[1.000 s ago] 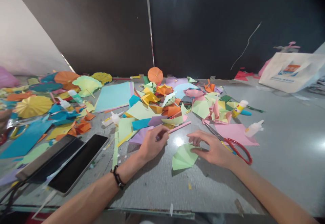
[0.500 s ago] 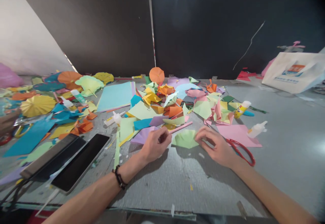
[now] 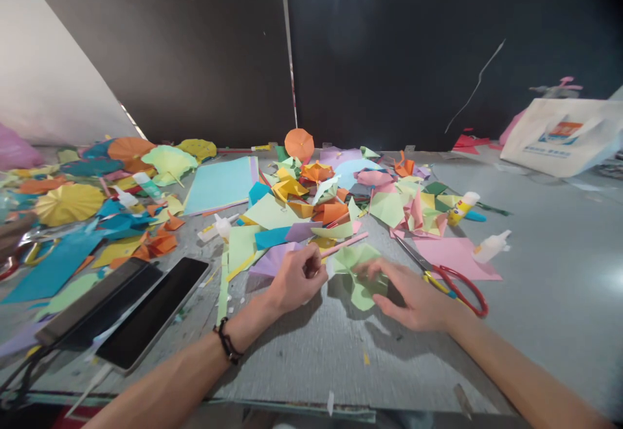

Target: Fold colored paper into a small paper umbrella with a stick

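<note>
We have a table (image 3: 311, 364) before us, with a dark wall (image 3: 170, 46) behind it and a heap of paper scraps (image 3: 331, 205) across its far middle. A folded paper (image 3: 363, 280) lies at the heap's near edge, between our hands, with our right hand (image 3: 413, 302) over it. Our left hand (image 3: 296, 280) holds a straw (image 3: 343, 245), which points right, across the paper. Further left lie two tablets (image 3: 153, 315), with paper fans (image 3: 62, 203) behind them. To the right, scissors (image 3: 448, 283) lie along the near edge of a sheet (image 3: 452, 254), a glue bottle (image 3: 491, 247) sits just beyond, and a bag (image 3: 559, 138) lies far back.
</note>
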`<control>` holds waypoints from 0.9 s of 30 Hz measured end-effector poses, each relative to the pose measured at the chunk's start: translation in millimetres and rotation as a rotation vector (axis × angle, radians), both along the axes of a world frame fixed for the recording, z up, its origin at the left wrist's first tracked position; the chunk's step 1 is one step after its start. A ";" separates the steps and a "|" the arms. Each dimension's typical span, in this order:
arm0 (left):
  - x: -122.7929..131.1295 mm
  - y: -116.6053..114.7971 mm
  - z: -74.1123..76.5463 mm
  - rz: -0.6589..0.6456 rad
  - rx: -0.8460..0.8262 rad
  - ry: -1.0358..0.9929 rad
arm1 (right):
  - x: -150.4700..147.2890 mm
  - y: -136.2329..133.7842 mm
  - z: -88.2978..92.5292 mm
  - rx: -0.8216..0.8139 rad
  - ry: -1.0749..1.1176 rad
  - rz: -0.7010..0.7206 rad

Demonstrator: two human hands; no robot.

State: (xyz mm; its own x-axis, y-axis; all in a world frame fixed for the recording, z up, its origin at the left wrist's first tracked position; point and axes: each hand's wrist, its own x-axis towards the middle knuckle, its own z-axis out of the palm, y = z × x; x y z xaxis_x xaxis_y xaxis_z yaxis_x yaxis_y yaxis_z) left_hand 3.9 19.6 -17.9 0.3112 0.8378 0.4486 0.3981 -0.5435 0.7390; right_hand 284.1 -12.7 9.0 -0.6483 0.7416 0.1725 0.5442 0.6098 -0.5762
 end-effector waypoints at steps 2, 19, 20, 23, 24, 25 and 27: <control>0.4 -0.6 0.9 -0.039 -0.005 -0.011 | -1.1 0.9 -0.3 0.000 -0.011 -0.009; -1.4 -8.1 12.7 -0.270 0.062 0.033 | -5.2 9.3 2.2 -0.009 0.002 0.051; -1.3 -8.6 13.0 -0.284 0.064 0.038 | -5.1 9.8 1.9 -0.012 0.006 0.057; -1.0 -10.1 12.1 -0.295 0.076 0.039 | -4.4 10.8 0.4 -0.022 0.020 0.076; -0.8 -10.6 11.5 -0.292 0.080 0.038 | -4.3 11.1 -0.2 -0.025 0.024 0.081; -0.7 -11.3 10.7 -0.288 0.084 0.037 | -4.2 11.4 -0.7 -0.028 0.027 0.084; -0.6 -12.7 9.1 -0.280 0.086 0.039 | -4.2 11.8 -1.2 -0.032 0.033 0.086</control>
